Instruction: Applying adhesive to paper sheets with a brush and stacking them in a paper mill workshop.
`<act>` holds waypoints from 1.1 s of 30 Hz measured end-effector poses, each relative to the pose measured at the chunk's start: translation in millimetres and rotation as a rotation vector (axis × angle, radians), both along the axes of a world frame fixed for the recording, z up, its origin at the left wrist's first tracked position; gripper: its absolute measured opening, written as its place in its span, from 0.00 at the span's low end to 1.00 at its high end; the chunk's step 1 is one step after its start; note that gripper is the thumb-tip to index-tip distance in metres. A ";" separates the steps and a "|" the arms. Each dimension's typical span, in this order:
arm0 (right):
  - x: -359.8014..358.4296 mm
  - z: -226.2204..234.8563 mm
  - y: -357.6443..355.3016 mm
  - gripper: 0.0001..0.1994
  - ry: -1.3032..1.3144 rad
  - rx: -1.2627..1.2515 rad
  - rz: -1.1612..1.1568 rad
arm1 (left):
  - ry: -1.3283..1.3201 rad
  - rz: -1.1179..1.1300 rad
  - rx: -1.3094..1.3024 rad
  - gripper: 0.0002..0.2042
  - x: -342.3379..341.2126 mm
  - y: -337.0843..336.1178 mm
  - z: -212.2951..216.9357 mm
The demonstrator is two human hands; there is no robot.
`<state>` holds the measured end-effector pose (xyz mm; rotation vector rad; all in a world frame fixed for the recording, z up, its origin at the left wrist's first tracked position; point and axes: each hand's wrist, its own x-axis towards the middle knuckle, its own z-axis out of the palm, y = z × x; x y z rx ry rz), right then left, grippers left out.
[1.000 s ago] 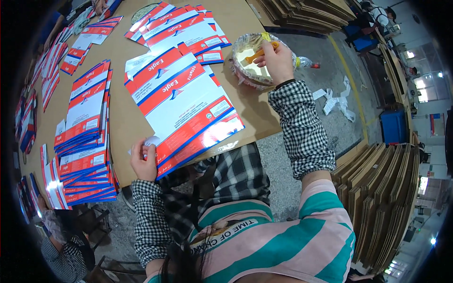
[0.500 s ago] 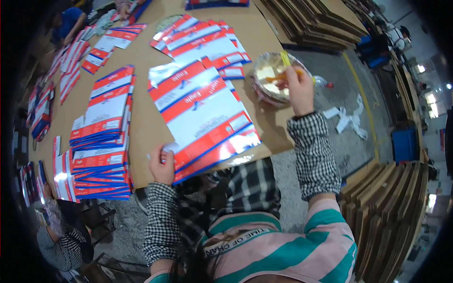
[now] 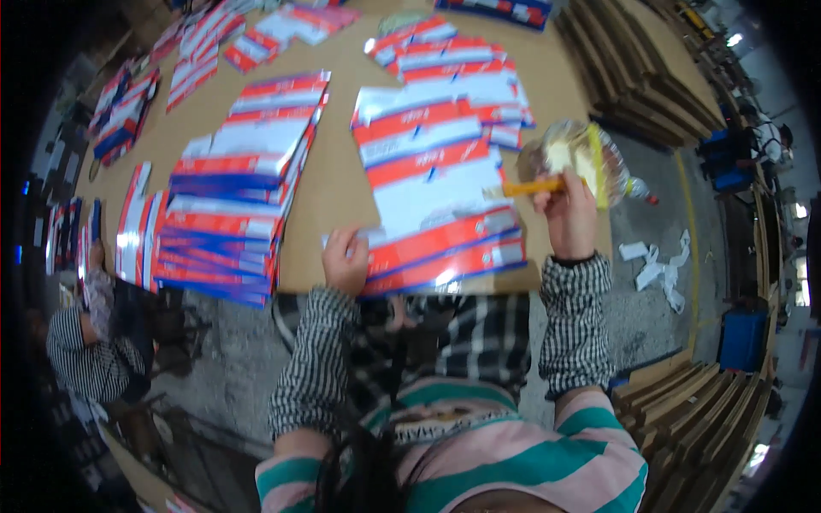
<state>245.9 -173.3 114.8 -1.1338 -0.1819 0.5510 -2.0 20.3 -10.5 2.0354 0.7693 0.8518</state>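
My left hand (image 3: 345, 260) presses on the near left corner of a fanned stack of flat red, white and blue cartons (image 3: 440, 184) on the brown table (image 3: 335, 184). My right hand (image 3: 569, 215) grips a brush with a yellow handle (image 3: 528, 187), its bristles lying on the top carton. Just beyond that hand stands a round bowl of pale glue lined with clear plastic (image 3: 575, 159).
A tall pile of the same flat cartons (image 3: 239, 201) lies left of my stack; more are spread across the far table (image 3: 445, 51). Brown cardboard sheets (image 3: 629, 73) are stacked at the right. A person in a checked sleeve (image 3: 85, 355) sits at lower left. White scraps (image 3: 658, 261) litter the floor.
My right hand has come away from the glue bowl with the brush and brought it onto the carton stack. The left hand stays on the stack's corner.
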 end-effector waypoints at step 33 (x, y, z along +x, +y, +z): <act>-55.9 -63.7 89.4 0.12 0.009 -0.199 0.513 | -0.113 -0.022 -0.206 0.06 2.8 -14.1 17.5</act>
